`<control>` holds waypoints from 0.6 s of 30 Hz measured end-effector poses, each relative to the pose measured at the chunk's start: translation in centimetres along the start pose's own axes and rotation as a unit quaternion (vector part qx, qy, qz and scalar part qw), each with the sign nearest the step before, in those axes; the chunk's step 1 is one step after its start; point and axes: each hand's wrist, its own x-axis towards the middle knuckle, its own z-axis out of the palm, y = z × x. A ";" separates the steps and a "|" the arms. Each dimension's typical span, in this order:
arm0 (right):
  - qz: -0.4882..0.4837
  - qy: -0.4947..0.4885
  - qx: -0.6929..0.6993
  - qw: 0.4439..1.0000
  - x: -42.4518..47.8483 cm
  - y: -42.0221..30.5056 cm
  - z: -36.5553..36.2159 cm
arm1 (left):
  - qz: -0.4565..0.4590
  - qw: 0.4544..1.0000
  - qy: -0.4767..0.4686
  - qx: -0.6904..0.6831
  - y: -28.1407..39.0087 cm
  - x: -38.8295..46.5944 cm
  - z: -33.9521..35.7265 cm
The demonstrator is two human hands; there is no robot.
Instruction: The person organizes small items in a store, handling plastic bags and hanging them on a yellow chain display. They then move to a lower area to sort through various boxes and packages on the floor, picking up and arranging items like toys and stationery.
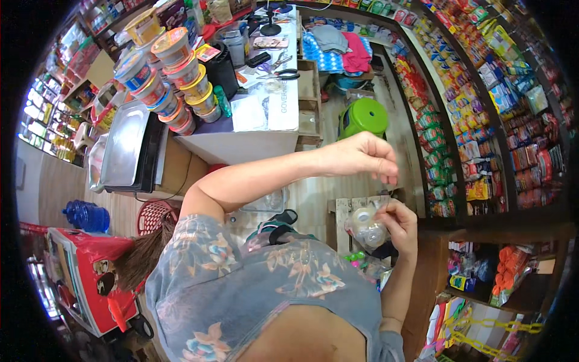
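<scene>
My right hand (400, 226) pinches the top of a clear plastic bag (368, 240) at the right. Through the plastic show round, whitish rolls that look like clear tape. The bag hangs in front of a small pale wooden bench (342, 221). Above it, my left hand (362, 156) is raised with fingers curled in and thumb against them. Whether something thin is caught between those fingertips is too unclear to tell.
A green plastic stool (364, 118) stands beyond my left hand. Shelves of packaged snacks (434, 158) line the right side. On the white-topped counter (282, 122) are pliers (285, 73) and stacked tubs (199, 90). A red basket (151, 217) and straw broom (144, 258) are at left.
</scene>
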 end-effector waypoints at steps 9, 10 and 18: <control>0.049 0.035 0.130 0.990 5.1 4.6 3.8 | -0.114 0.993 -0.023 -0.026 -1.9 -3.0 -6.2; 0.053 0.025 0.129 0.990 5.5 4.8 3.8 | -0.126 0.991 -0.025 0.021 -1.5 -3.5 -6.8; 0.084 -0.040 -0.169 0.981 9.1 8.6 6.5 | -0.317 0.771 -0.016 0.553 -5.3 -6.1 -11.6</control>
